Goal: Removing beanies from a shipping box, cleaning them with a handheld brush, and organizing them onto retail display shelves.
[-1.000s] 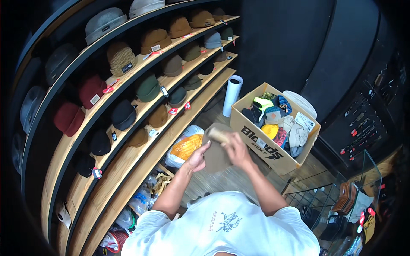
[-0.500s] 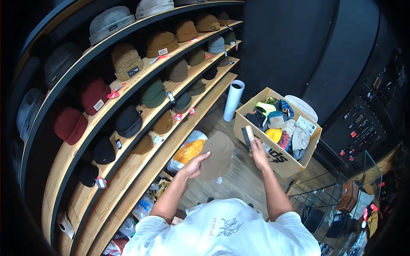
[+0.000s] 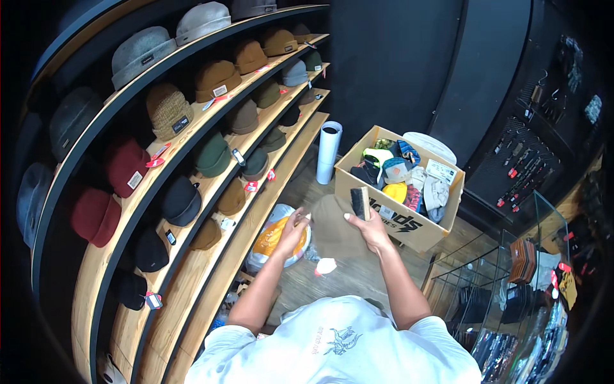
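Left hand point(image 3: 294, 233) was loosely spread at the edge of the brown hat point(image 3: 332, 230), contact unclear | right hand point(image 3: 374, 233) gripped the brush point(image 3: 361, 203), thumb apparently on the hat | hat hung near the cardboard box point(image 3: 416, 232), on its left | handling seemed under way, unfinished; amount done or left couldn't be told

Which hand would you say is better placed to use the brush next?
Probably the right hand: it grips the brush beside the blurred brown hat. The left hand holds no brush and is by the hat's left edge; whether it touches is unclear.
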`<act>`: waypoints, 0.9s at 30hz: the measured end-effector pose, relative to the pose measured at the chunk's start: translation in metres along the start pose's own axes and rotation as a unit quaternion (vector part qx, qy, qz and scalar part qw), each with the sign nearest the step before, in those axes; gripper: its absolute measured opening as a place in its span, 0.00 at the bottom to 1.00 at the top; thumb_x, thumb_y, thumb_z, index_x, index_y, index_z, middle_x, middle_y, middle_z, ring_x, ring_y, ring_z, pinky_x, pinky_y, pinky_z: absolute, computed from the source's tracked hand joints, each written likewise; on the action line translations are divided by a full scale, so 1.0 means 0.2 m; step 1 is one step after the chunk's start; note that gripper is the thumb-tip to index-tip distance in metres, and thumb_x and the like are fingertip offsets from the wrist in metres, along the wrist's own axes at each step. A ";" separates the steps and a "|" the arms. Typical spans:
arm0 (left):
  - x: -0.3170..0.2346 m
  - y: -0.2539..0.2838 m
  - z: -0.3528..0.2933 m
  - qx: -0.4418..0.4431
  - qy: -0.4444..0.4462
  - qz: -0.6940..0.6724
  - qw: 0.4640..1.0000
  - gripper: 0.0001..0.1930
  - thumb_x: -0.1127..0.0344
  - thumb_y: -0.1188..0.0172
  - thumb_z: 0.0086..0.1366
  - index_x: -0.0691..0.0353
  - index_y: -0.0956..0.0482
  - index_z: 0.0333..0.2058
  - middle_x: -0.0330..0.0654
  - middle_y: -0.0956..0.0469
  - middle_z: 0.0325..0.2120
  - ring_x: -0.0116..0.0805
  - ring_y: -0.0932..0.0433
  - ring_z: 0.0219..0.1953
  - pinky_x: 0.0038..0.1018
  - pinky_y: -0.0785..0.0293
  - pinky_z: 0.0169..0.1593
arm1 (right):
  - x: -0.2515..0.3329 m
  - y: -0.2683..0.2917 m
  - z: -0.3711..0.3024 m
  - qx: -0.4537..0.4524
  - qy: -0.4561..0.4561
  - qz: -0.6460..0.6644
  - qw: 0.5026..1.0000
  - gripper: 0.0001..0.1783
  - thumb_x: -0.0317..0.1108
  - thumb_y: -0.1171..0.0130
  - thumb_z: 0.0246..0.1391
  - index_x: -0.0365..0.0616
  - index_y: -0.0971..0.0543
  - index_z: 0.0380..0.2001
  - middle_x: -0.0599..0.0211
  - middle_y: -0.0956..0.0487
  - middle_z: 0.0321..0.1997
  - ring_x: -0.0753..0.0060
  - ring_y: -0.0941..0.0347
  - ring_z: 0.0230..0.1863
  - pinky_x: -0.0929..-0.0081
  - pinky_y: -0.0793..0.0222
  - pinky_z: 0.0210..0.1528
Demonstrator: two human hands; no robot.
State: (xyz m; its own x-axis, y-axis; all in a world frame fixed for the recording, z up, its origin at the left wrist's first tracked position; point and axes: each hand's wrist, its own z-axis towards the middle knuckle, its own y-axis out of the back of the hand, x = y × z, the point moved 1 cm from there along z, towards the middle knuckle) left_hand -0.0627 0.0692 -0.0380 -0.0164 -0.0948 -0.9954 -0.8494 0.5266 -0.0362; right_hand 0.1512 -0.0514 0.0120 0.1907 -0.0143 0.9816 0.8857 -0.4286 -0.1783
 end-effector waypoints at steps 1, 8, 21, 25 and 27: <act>-0.01 -0.07 -0.02 0.017 -0.013 -0.018 1.000 0.34 0.52 0.44 0.70 0.62 0.42 0.67 0.52 0.32 0.61 0.40 0.32 0.62 0.33 0.37 0.64 | 0.02 0.00 0.01 -0.046 0.050 -0.076 0.995 0.29 0.38 0.25 0.46 0.36 0.26 0.48 0.66 0.20 0.42 0.76 0.25 0.42 0.73 0.28 0.46; -0.12 -0.39 -0.17 0.086 0.047 -0.433 0.896 0.25 0.46 0.48 0.71 0.55 0.31 0.58 0.36 0.24 0.50 0.26 0.27 0.54 0.24 0.28 0.54 | 0.09 -0.22 -0.16 0.068 0.100 -0.235 0.964 0.32 0.46 0.25 0.46 0.37 0.25 0.47 0.60 0.19 0.41 0.74 0.24 0.42 0.71 0.27 0.47; -0.09 -0.60 -0.25 0.108 0.162 -0.381 0.904 0.29 0.47 0.54 0.74 0.63 0.35 0.63 0.48 0.27 0.58 0.41 0.25 0.57 0.40 0.28 0.61 | 0.25 0.20 -0.26 0.048 0.206 -0.465 0.860 0.26 0.39 0.52 0.67 0.31 0.35 0.60 0.36 0.32 0.55 0.34 0.34 0.57 0.53 0.34 0.57; -0.08 -0.62 -0.26 0.083 0.223 -0.400 0.885 0.31 0.42 0.59 0.74 0.60 0.36 0.64 0.51 0.28 0.59 0.46 0.27 0.59 0.43 0.30 0.63 | -0.02 0.35 -0.47 0.205 0.189 -0.442 0.853 0.31 0.45 0.47 0.65 0.36 0.35 0.64 0.38 0.29 0.55 0.38 0.31 0.58 0.54 0.36 0.62; -0.02 -0.61 -0.30 0.097 0.205 -0.412 0.882 0.32 0.42 0.59 0.74 0.61 0.37 0.64 0.52 0.30 0.60 0.47 0.28 0.60 0.45 0.31 0.63 | 0.14 0.38 -0.47 0.304 0.130 -0.354 0.875 0.29 0.46 0.47 0.65 0.37 0.32 0.62 0.41 0.28 0.57 0.42 0.31 0.59 0.57 0.36 0.62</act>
State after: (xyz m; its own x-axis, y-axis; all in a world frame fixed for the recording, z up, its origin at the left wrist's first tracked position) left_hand 0.0095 -0.0458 -0.0239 0.3414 -0.7904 -0.5087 -0.5554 0.2670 -0.7876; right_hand 0.1847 -0.1700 0.0320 -0.5304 -0.1787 0.8287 0.8187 0.1458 0.5554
